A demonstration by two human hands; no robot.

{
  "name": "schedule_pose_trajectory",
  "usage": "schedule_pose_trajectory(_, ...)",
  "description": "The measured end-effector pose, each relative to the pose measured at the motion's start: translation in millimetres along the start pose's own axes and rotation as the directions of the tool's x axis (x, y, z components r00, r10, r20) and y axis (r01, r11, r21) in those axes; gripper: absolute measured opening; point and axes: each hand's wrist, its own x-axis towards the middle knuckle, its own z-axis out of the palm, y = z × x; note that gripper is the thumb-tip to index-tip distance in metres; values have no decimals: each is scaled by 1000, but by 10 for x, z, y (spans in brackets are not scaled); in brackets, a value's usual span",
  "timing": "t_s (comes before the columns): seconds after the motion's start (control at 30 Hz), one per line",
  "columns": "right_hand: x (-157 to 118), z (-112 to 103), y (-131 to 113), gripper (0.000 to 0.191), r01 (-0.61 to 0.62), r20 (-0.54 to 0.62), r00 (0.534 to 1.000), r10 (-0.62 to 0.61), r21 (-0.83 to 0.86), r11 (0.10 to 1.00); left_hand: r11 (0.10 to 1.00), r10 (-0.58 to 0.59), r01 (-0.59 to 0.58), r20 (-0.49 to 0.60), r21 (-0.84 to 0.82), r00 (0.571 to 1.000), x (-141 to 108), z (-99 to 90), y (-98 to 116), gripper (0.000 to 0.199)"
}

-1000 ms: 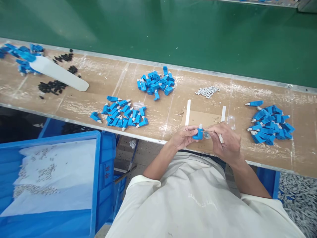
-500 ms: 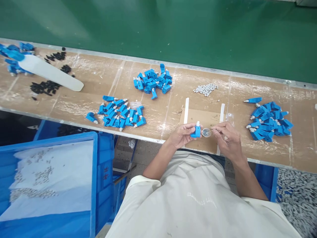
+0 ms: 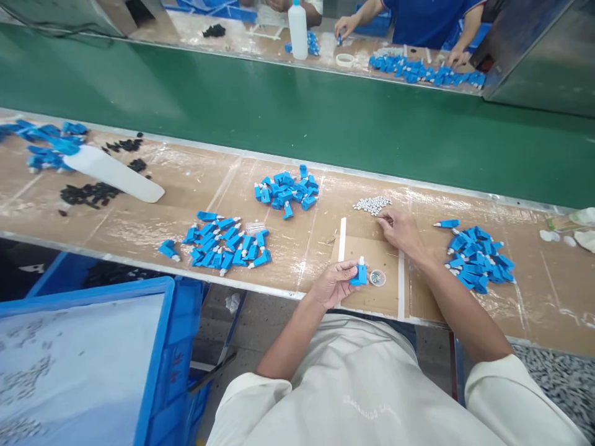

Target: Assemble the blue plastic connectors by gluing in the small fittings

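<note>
My left hand point(image 3: 335, 284) is closed round a blue plastic part point(image 3: 359, 274), held upright with its white tip pointing away from me. Just right of it sits a small round clear cup point(image 3: 377, 278) with something greyish inside. My right hand point(image 3: 403, 234) reaches farther out, its fingertips pinched together at the near right edge of a pile of small grey-white pieces point(image 3: 372, 205). What is in that pinch, if anything, is too small to make out. Under my hands lies a cardboard sheet point(image 3: 372, 248) between two white tape strips.
Piles of blue parts lie at the right point(image 3: 481, 257), left of centre point(image 3: 227, 244) and farther back point(image 3: 287, 189). A white bottle point(image 3: 116, 173) lies near black pieces point(image 3: 88, 194). Across the green belt point(image 3: 279, 111), a co-worker's hands point(image 3: 346, 28) handle blue parts. A blue crate point(image 3: 158, 365) stands lower left.
My right hand has left the clear cup and the thin stick it held there, moving out to the grey-white pile. My left hand keeps the blue part. The view has tilted up, showing co-workers.
</note>
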Motion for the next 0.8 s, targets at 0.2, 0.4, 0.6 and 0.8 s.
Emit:
schedule_pose_trajectory(0.2,121,113,5,16,-49,-26,999,48,-68,996,1000,5,-6,-16,-24,1000,6,13,-13,24)
schedule_pose_trajectory(0.4,102,-367,405,17,-87,13,996,88,-72,994,999,1,-2,-38,-35,999,-35,33,-8,29)
schedule_pose_trajectory(0.6,-70,-473,539,20,1,181,983,15,-85,996,1000,3,-3,-23,-12,1000,-47,25,-22,31)
schedule_pose_trajectory(0.8,2,-277,452,23,133,219,971,-93,-178,975,999,34,-34,-46,-13,998,-63,22,-39,36)
